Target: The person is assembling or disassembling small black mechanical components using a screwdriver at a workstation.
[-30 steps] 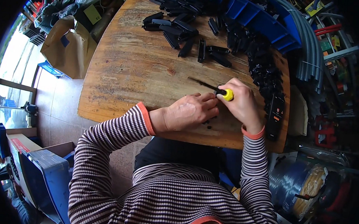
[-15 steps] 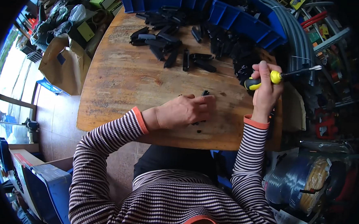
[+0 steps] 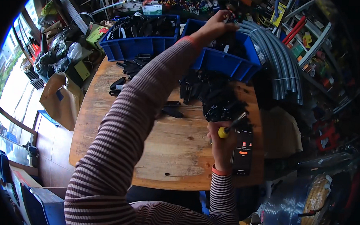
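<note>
The left hand (image 3: 218, 23) has risen from the desk (image 3: 118, 121) to the right-hand blue bin (image 3: 227, 64) at the far edge, fingers pinching a black part. The right hand (image 3: 221, 145) (near the right edge) stays closed around the yellow-handled screwdriver (image 3: 230, 126).

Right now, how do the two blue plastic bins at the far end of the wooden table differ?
The left blue plastic bin has no hand in it, while the left hand reaches into the right blue plastic bin. The left bin sits squarer to the table's far edge; the right bin is turned at an angle. Grey ribbed hoses lie beside the right bin only. Both hold black parts.
</note>
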The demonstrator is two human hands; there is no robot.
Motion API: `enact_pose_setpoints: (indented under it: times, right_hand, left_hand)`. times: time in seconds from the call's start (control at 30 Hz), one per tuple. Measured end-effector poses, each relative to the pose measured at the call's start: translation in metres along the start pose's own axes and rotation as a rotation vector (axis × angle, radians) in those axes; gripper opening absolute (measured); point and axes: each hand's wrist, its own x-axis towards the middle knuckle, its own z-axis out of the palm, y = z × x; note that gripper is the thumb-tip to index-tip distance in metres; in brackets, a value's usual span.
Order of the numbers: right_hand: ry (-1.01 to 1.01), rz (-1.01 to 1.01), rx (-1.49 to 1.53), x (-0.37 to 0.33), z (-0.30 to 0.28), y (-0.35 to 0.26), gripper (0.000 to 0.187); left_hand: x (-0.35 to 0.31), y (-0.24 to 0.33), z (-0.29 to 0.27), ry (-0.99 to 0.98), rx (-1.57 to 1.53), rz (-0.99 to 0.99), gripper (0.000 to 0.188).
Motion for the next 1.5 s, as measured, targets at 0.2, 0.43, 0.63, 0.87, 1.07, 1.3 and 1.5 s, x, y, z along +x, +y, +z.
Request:
enact_pose_setpoints:
  times: [0.2, 0.43, 0.63, 0.87, 1.07, 1.3, 1.5]
  right_hand:
    - [0.011, -0.094, -0.135, 0.012, -0.026, 0.02, 0.013]
    - [0.183, -0.215, -0.157, 0.002, -0.029, 0.016, 0.013]
    - [0.142, -0.066, -0.44, -0.006, -0.019, 0.035, 0.02]
    - [-0.084, -0.042, -0.993, -0.009, 0.02, 0.06, 0.022]
    - [-0.202, -0.202, -1.111, -0.014, 0.047, 0.064, 0.024]
    - [-0.462, -0.181, -0.932, -0.036, 0.062, 0.055, 0.019]
    - [-0.485, -0.196, -0.926, -0.037, 0.075, 0.057, 0.017]
  left_hand:
    - [-0.018, -0.063, 0.003, -0.238, 0.627, 0.303, 0.048]
    - [-0.235, -0.056, -0.049, -0.588, 1.232, -0.073, 0.029]
    - [-0.291, -0.066, -0.103, -0.384, 1.1, 0.18, 0.045]
    - [-0.351, -0.013, -0.093, -0.459, 1.245, 0.445, 0.055]
    - [-0.418, -0.001, -0.107, -0.716, 1.118, 0.542, 0.041]
    - [-0.445, -0.007, -0.138, -0.647, 1.045, 0.457, 0.028]
    - [-0.449, -0.012, -0.149, -0.63, 0.965, 0.409, 0.03]
